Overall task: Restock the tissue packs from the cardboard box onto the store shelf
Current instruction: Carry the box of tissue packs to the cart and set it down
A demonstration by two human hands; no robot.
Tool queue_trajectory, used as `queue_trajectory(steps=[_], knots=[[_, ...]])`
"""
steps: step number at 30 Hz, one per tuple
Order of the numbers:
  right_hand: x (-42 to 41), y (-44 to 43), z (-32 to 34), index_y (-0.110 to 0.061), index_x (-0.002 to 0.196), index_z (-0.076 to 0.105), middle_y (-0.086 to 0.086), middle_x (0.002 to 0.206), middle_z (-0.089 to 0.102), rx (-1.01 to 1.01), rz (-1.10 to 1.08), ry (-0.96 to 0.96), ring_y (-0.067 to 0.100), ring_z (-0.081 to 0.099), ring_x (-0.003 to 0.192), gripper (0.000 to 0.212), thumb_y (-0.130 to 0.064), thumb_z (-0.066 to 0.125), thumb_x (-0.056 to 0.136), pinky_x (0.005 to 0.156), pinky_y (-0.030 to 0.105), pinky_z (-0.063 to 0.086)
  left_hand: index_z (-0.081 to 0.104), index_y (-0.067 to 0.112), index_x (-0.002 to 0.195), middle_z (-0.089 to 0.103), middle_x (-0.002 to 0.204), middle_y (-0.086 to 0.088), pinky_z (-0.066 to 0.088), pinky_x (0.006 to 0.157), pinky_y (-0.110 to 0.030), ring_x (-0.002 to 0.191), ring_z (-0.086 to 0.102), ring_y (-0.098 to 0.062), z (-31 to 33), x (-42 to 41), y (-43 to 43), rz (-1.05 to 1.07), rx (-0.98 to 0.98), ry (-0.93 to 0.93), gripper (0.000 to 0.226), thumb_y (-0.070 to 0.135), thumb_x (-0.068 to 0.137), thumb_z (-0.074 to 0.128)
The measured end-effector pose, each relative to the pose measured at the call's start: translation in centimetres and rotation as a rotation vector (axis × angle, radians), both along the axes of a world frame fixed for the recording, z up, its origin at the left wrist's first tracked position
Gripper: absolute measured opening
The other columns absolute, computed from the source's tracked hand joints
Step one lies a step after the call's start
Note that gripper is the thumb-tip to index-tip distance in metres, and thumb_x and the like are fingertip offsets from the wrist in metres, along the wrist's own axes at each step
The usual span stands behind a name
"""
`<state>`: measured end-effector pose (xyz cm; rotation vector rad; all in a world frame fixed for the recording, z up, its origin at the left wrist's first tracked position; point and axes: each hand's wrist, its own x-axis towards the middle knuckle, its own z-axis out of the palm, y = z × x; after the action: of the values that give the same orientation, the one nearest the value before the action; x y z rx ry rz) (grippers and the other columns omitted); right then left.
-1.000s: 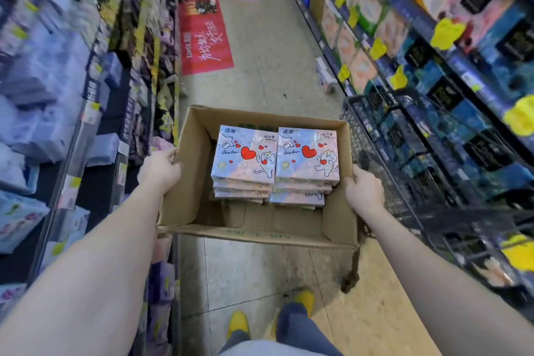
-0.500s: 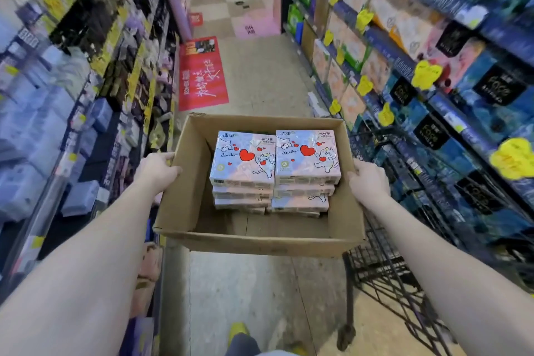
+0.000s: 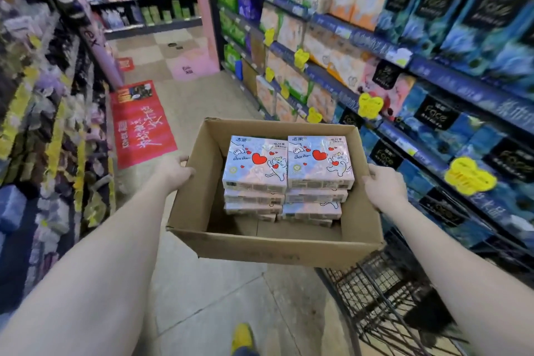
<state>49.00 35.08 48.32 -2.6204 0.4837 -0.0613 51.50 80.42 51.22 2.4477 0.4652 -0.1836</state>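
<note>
The left hand (image 3: 173,172) gripped the left wall of the cardboard box (image 3: 260,248), fingers curled over its rim, and the right hand (image 3: 385,189) gripped the right wall. The tissue packs (image 3: 255,163) lay inside in two stacks, near the shelf (image 3: 433,72) on the right.

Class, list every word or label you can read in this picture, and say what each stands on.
"Biu Biu~": top tissue packs in the box.
"Face": black labels on blue packs at right.
"ex": purple pillar.
Red floor mat: white script, not readable.
Yellow tags and shelf strips: too blurred.
</note>
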Motion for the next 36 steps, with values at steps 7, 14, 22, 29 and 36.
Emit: queue_trajectory(steps=[7, 14, 22, 29, 36], knots=[[2.0, -2.4, 1.4, -0.018, 0.093, 0.069, 0.010, 0.087, 0.071, -0.001, -0.256, -0.042, 0.034, 0.059, 0.079, 0.018, -0.018, 0.051, 0.095, 0.058, 0.035, 0.047, 0.069, 0.025, 0.133, 0.075, 0.117, -0.008, 0.052, 0.085, -0.032, 0.098, 0.067, -0.025, 2.1, 13.6, -3.4, -0.222, -0.049, -0.017, 0.044, 0.019, 0.090, 0.071], [-0.6, -7.1, 2.4, -0.019, 0.101, 0.074, 0.018, 0.094, 0.073, -0.024, -0.452, -0.071, 0.041, 0.061, 0.089, 0.021, -0.015, 0.055, 0.094, 0.069, 0.041, 0.050, 0.072, 0.025, 0.131, 0.076, 0.120, -0.006, 0.056, 0.096, -0.037, 0.109, 0.069, -0.029, 2.3, 22.1, -12.8, -0.466, -0.066, -0.049, 0.044, 0.020, 0.087, 0.075], [-5.3, -15.0, 0.5, -0.013, 0.084, 0.064, 0.012, 0.078, 0.069, -0.055, -0.650, 0.022, 0.040, 0.062, 0.081, 0.015, -0.016, 0.055, 0.096, 0.069, 0.042, 0.053, 0.071, 0.024, 0.132, 0.074, 0.119, -0.015, 0.059, 0.079, -0.035, 0.098, 0.071, -0.032, 0.0, 25.1, -26.7, -0.769, -0.012, -0.042, 0.039, 0.022, 0.093, 0.073], [-7.8, -20.9, -2.7, -0.015, 0.075, 0.064, 0.019, 0.077, 0.067, -0.006, -0.773, 0.048, 0.045, 0.067, 0.084, 0.025, -0.013, 0.055, 0.098, 0.061, 0.039, 0.043, 0.066, 0.017, 0.137, 0.076, 0.112, -0.014, 0.060, 0.089, -0.040, 0.100, 0.073, -0.031, -3.8, 26.4, -37.4, -0.892, 0.013, 0.076, 0.042, 0.024, 0.096, 0.071], [-8.8, -23.9, -8.9, -0.006, 0.109, 0.072, 0.027, 0.099, 0.072, 0.098, -0.905, 0.137, 0.046, 0.067, 0.096, 0.021, -0.009, 0.056, 0.095, 0.066, 0.036, 0.041, 0.058, 0.024, 0.146, 0.076, 0.113, -0.009, 0.058, 0.078, -0.035, 0.095, 0.072, -0.030, -8.9, 27.1, -43.8, -0.968, 0.126, 0.117, 0.050, 0.029, 0.098, 0.068]])
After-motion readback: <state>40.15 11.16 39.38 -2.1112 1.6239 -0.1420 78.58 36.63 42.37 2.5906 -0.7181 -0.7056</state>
